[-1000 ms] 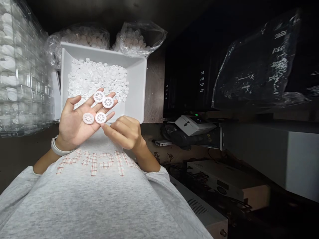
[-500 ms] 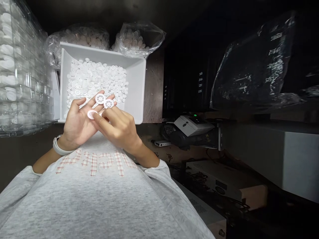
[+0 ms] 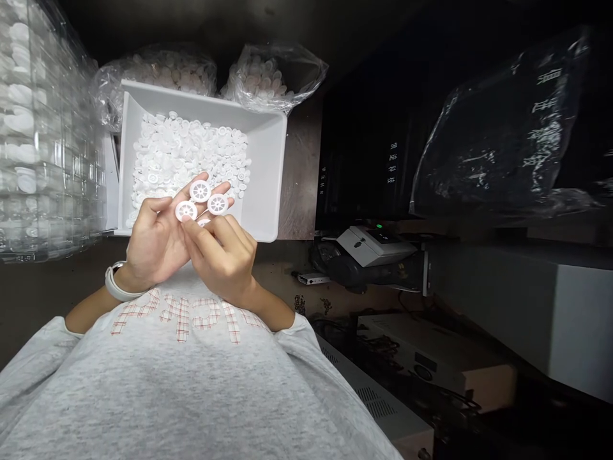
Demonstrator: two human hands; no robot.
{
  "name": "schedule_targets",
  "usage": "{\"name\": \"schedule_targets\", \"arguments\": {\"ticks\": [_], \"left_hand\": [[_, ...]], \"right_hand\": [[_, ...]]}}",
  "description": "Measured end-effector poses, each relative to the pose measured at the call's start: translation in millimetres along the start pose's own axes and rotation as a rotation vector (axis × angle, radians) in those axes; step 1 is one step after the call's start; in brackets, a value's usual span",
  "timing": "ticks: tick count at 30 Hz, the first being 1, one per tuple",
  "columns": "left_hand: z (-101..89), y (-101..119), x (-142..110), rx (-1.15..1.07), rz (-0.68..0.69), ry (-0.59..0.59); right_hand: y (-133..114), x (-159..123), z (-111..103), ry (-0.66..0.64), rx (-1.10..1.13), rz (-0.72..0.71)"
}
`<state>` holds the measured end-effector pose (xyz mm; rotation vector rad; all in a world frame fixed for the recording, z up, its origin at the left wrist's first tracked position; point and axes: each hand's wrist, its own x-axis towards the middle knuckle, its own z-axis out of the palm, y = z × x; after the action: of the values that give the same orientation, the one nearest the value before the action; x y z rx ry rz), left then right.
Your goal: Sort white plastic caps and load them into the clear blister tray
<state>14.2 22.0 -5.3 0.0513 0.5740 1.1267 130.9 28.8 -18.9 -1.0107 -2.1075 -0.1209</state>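
My left hand (image 3: 160,239) is palm up, a white band on its wrist, and holds several small white plastic spoked wheels on its outstretched fingers. One wheel (image 3: 200,191) lies nearest the fingertips, and another wheel (image 3: 218,204) sits to its right. The fingers of my right hand (image 3: 223,255) are bent together at the near edge of a third wheel (image 3: 186,211), which lies face up. Part of a further white piece (image 3: 204,222) shows beside the right fingers; the rest is hidden. Both hands are over the near edge of a white bin (image 3: 261,191) heaped with similar white parts (image 3: 191,147).
Clear plastic bags of pale round parts (image 3: 263,80) stand behind the bin. Stacked clear trays (image 3: 57,160) holding white pieces rise at the left. A grey device with a green light (image 3: 376,245) is to the right, and plastic-wrapped black material (image 3: 498,140) lies beyond.
The wheel at my right fingertips, seen as a plain disc before, now shows its spokes on the left fingers. My right hand has shifted slightly down and left relative to the bin.
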Motion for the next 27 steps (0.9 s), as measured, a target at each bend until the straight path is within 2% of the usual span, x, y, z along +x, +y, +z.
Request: {"name": "schedule_targets", "arguments": {"ticks": [6, 10, 12, 15, 17, 19, 23, 25, 27], "left_hand": [[-2.6, 0.7, 3.2, -0.028, -0.020, -0.015], [0.6, 1.9, 5.0, -0.004, -0.020, 0.095], [2.0, 2.3, 5.7, -0.007, -0.014, 0.116], [2.3, 3.2, 6.2, -0.035, -0.015, 0.073], [1.9, 4.3, 6.3, -0.049, -0.019, 0.051], [1.7, 5.7, 6.2, -0.055, -0.019, 0.032], [2.1, 7.8, 6.9, -0.058, -0.023, 0.012], [2.9, 8.1, 8.0, -0.041, -0.031, 0.023], [4.2, 8.3, 9.6, -0.001, -0.035, 0.054]], "right_hand": [[1.2, -0.5, 2.0, -0.003, 0.027, 0.000], [3.7, 1.4, -1.6, 0.022, 0.191, 0.031], [7.7, 1.6, -6.7, 0.028, 0.324, 0.097], [19.0, -2.8, -14.3, 0.017, 0.472, 0.264], [30.9, -9.3, -15.3, 0.030, 0.545, 0.419], [45.8, -17.3, -11.4, 0.053, 0.636, 0.639], [78.9, -30.2, 7.0, 0.043, 0.937, 1.212], [92.5, -34.6, 18.8, 0.085, 1.082, 1.502], [102.6, -39.8, 32.3, 0.135, 1.150, 1.705]]}}
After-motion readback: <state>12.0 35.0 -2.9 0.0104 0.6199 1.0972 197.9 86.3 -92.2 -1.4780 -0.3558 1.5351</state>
